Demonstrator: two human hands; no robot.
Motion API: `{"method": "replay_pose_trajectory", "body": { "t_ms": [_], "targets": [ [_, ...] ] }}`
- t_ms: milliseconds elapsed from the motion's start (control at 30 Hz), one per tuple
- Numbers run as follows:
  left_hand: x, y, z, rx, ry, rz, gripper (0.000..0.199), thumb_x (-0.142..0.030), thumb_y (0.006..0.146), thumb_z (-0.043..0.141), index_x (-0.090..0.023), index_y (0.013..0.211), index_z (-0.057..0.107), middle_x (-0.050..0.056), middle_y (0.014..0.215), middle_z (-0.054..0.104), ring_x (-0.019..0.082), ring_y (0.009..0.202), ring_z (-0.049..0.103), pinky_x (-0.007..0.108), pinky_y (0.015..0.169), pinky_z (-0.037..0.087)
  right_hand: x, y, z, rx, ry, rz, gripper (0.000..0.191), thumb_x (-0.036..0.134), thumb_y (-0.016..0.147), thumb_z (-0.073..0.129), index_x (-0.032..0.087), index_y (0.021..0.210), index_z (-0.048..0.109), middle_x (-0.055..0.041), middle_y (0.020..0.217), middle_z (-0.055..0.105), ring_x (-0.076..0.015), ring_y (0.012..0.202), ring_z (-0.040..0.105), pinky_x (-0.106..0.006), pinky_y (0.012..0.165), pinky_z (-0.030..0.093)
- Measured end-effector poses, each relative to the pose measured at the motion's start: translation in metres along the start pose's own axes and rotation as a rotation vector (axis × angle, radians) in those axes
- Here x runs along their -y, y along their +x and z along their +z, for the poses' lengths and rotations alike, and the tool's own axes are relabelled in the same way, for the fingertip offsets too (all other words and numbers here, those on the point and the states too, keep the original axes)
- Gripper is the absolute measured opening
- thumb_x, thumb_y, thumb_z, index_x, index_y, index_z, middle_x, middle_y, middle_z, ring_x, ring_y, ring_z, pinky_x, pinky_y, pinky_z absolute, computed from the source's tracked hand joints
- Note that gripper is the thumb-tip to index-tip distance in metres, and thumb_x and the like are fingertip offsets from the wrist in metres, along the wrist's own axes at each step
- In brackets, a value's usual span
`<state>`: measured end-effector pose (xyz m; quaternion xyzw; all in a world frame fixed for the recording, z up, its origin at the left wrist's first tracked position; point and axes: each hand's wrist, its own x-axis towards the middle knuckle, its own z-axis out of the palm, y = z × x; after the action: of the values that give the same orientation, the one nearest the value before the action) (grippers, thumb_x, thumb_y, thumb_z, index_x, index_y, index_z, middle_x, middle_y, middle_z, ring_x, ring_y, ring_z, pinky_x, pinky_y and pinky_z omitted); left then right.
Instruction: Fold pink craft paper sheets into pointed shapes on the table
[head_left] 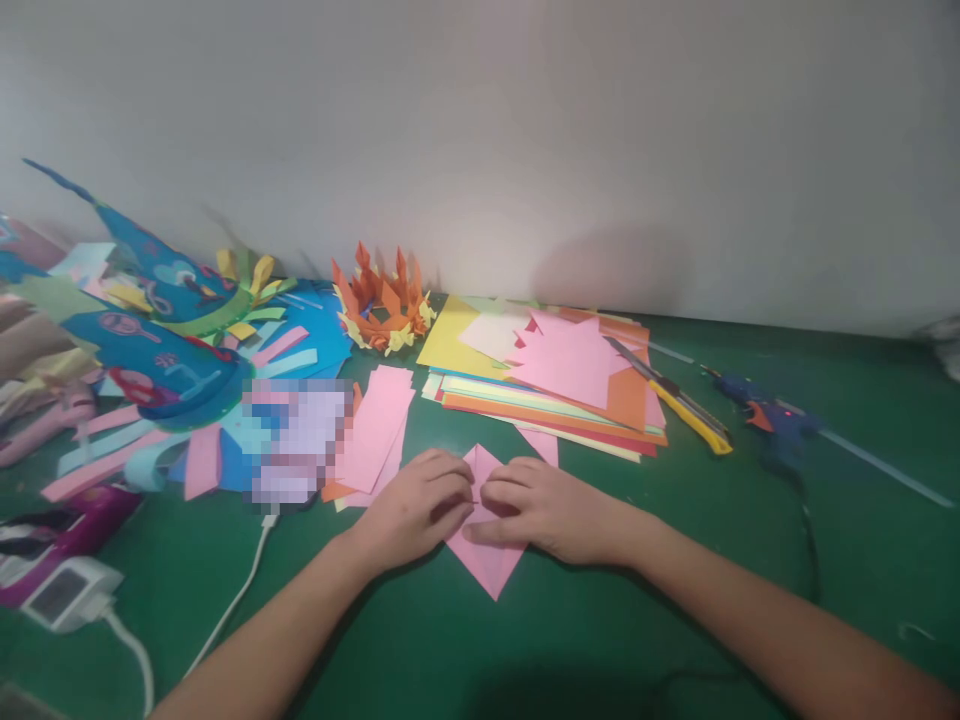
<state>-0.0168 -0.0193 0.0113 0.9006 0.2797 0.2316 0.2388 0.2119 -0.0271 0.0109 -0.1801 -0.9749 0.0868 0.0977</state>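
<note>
At lower centre, our pink square (495, 570) lies cornerwise on the table (375, 655); our left hand (417, 505) and right hand (551, 508) pinch its middle, fingers curled. We'd likely crease best by meeting edges exactly, then pressing outward from the middle. Beyond, right of centre, sits the paper stack (634, 400).

The left hand (420, 505) and right hand (547, 510) hide the middle of a pink paper (493, 570). Left on the worktop (615, 630), pixelation blurs a flat object (304, 440). Right along its back edge, a cut-off dark object (946, 342) is too blurred to name.
</note>
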Motion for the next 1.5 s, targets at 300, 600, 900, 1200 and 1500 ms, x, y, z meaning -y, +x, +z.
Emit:
{"method": "replay_pose_trajectory", "body": {
  "t_ms": [300, 600, 900, 1200, 1500],
  "targets": [
    [0.001, 0.002, 0.002, 0.023, 0.01, 0.055, 0.016, -0.021, 0.092, 0.048, -0.019, 0.088, 0.063, 0.005, 0.092, 0.068, 0.016, 0.088, 0.059, 0.032, 0.083, 0.046, 0.001, 0.003, -0.005, -0.016, 0.089, 0.063, 0.023, 0.018, 0.097, 0.036, 0.017, 0.094, 0.059, -0.0075, 0.097, 0.06, -0.0167, 0.096, 0.051, -0.031, 0.085, 0.041],
    [0.003, 0.001, 0.005, -0.001, 0.015, 0.105, 0.019, -0.022, 0.093, 0.046, -0.019, 0.089, 0.065, 0.007, 0.096, 0.069, 0.017, 0.09, 0.061, 0.034, 0.086, 0.048, -0.003, -0.003, 0.002, -0.148, 0.158, 0.038, 0.022, 0.024, 0.097, 0.04, 0.014, 0.096, 0.06, -0.0106, 0.1, 0.065, -0.0176, 0.104, 0.056, -0.032, 0.089, 0.049],
    [0.002, 0.001, 0.006, -0.03, 0.033, 0.128, 0.016, -0.019, 0.092, 0.049, -0.018, 0.088, 0.064, 0.007, 0.096, 0.07, 0.016, 0.088, 0.062, 0.032, 0.083, 0.05, -0.005, -0.007, 0.005, -0.277, 0.112, -0.045, 0.023, 0.021, 0.096, 0.044, 0.012, 0.105, 0.062, -0.0091, 0.107, 0.068, -0.0156, 0.111, 0.058, -0.027, 0.095, 0.049],
    [0.003, 0.0, 0.006, -0.03, -0.013, 0.135, 0.013, -0.018, 0.091, 0.051, -0.017, 0.089, 0.064, 0.007, 0.101, 0.069, 0.018, 0.105, 0.06, 0.032, 0.094, 0.049, -0.005, -0.008, 0.005, -0.245, 0.078, -0.05, 0.023, 0.019, 0.095, 0.046, 0.01, 0.101, 0.065, -0.0104, 0.106, 0.069, -0.0165, 0.11, 0.059, -0.028, 0.096, 0.049],
    [0.005, -0.002, 0.009, -0.008, -0.057, 0.165, 0.013, -0.021, 0.091, 0.052, -0.016, 0.091, 0.064, 0.008, 0.102, 0.067, 0.017, 0.102, 0.061, 0.033, 0.096, 0.048, -0.001, -0.008, -0.003, -0.145, 0.045, -0.033, 0.028, 0.021, 0.097, 0.039, 0.012, 0.101, 0.065, -0.0091, 0.106, 0.068, -0.0181, 0.109, 0.059, -0.029, 0.09, 0.051]
  ]
}}
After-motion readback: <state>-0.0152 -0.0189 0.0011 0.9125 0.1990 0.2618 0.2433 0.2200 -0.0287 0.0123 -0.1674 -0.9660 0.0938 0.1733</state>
